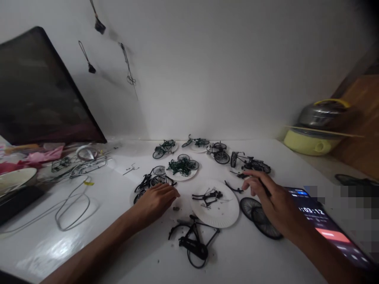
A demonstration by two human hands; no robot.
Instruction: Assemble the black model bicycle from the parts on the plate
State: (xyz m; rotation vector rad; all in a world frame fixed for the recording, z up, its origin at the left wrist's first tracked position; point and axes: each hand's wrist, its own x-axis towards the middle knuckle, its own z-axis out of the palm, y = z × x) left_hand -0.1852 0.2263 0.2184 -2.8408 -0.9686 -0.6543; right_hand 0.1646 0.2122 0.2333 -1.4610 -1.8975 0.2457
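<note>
My left hand (160,202) is palm down over the table beside a pile of black model-bicycle parts (144,183). Its fingers are loosely bent, and I see nothing in them. On the right, my right hand (263,191) has its fingers apart, with the tips close to a thin black part (237,173) and a curved black piece (233,187). Between the hands, a white paper plate (199,211) holds small black parts (209,196). A black model bicycle frame (194,244) lies in front of that plate. Two spoked wheels (259,221) lie below my right hand, partly hidden by it.
Model bicycles (222,152) and plates of green parts (181,165) stand toward the wall. At right are a lit phone (319,221) and a yellow-green pot (314,142). Left are a dark screen (44,90), a looped cable (72,209) and a bowl (20,175).
</note>
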